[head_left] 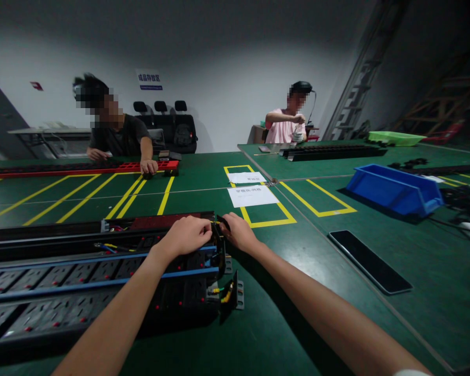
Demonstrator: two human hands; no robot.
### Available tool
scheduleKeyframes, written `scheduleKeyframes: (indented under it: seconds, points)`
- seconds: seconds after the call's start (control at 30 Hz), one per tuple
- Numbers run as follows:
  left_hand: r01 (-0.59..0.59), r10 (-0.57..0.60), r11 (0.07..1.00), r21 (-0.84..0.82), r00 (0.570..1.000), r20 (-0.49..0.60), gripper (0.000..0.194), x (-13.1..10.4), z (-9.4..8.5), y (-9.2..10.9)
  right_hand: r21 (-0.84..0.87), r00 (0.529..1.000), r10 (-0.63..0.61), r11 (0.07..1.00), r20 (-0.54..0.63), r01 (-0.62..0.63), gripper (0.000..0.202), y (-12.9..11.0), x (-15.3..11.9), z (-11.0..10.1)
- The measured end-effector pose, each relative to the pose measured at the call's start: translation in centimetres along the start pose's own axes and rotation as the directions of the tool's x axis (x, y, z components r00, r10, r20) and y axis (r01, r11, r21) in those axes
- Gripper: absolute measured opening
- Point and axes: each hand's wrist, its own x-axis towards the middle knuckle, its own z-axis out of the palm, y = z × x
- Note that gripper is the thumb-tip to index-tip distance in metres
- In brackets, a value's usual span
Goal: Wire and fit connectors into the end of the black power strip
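Note:
Several long black socket strips [97,269] lie side by side at the left, with red switches and blue edges. My left hand [190,234] rests at the right end of the farther strips, its fingers curled on something hidden beneath them. Just right of it, my right hand [238,230] pinches a black end piece [221,225] at the strip's end. A short yellow wire shows between the two hands. Nearer to me, another end cap [231,296] with a metal bracket hangs off the nearest strip, joined by yellow-green wires.
A black phone [370,261] lies on the green table [309,282] at the right, below a blue bin [394,188]. White papers [253,196] lie beyond my hands. Two people work across the table, one by a red strip [121,168].

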Motion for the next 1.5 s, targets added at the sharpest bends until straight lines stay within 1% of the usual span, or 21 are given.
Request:
scheduleKeyframes:
  seconds: [0.37,0.73,1.17,1.5]
  points:
    - [0.003,-0.003,1.000,0.001,1.000,0.001,0.022,0.07,0.26,-0.21,-0.008,1.000,-0.010,1.000,-0.017,0.010,0.017,0.06,0.07,0.19]
    - [0.009,-0.009,1.000,-0.003,1.000,0.002,0.021,0.00,-0.10,0.15,-0.006,0.999,-0.032,0.999,-0.030,0.032,0.016,0.46,0.04,0.57]
    - [0.009,-0.009,1.000,-0.002,1.000,0.005,0.020,0.06,0.05,-0.02,-0.004,1.000,-0.012,1.000,-0.017,0.012,0.017,0.11,0.05,0.20]
    - [0.001,-0.001,1.000,-0.003,1.000,0.001,0.021,0.05,0.04,0.02,-0.006,1.000,-0.005,1.000,-0.012,0.005,0.016,0.22,0.12,0.33]
